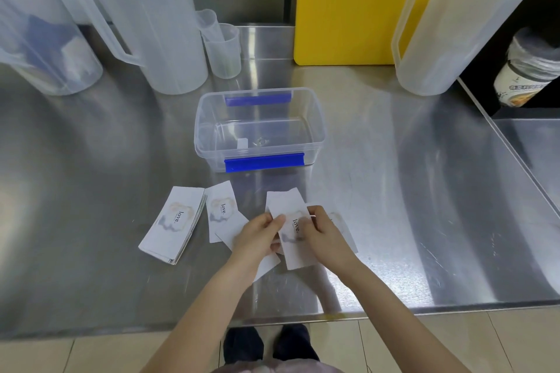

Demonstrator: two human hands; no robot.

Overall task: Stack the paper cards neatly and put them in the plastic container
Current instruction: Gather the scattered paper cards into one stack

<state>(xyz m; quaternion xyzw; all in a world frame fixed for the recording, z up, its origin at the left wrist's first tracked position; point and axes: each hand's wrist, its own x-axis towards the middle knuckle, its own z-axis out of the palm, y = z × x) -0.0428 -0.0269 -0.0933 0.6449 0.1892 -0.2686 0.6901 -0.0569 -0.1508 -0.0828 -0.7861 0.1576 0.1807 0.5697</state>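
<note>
Near front edge of steel tabletop [91,160]: left hand [257,236] and right hand [322,235] both pinched on held card [292,233], fingers closed on its long sides; long axis runs front-to-back. Loose cards [222,206] just left, thin, glossy white, flat. Squared stack [175,222] further left. Container [318,118] toward back edge: clear plastic, blue clips, empty of cards; either hand equally near.

Both forearms reach forward, left hand [261,233] and right hand [321,232] fingers pinched.

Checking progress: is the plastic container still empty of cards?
Empty of cards. Through the lidless container only its clear floor shows; the cards lie on the table or in both hands.
</note>
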